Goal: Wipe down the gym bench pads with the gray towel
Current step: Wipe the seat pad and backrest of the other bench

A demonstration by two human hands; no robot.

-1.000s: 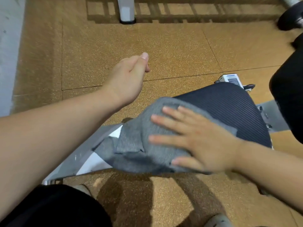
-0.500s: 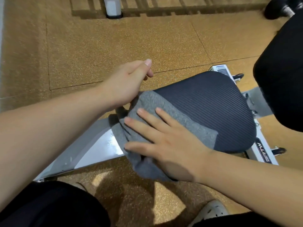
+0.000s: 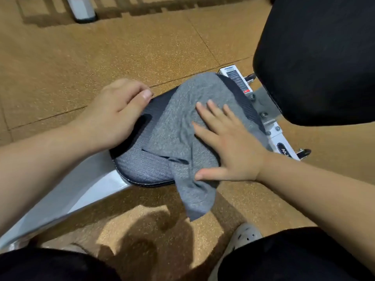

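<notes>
The dark ribbed seat pad (image 3: 142, 171) of the gym bench lies in the middle of the head view. The gray towel (image 3: 178, 126) is spread over its right half, and one corner hangs off the near edge toward the floor. My right hand (image 3: 229, 147) lies flat on the towel with its fingers spread, pressing it onto the pad. My left hand (image 3: 115, 114) rests on the pad's far left edge, thumb on top and fingers curled over the side. The black back pad (image 3: 316, 57) rises at the upper right.
The bench's white metal frame (image 3: 81, 191) runs down to the lower left, and a bracket with bolts (image 3: 263, 114) joins the two pads. The floor is tan speckled rubber. A white post foot (image 3: 82, 8) stands at the top. My light shoe (image 3: 245, 234) is near the bottom.
My right hand has slid the towel from the seat's near left end up toward the back pad. My left hand has dropped from the air onto the seat's left edge.
</notes>
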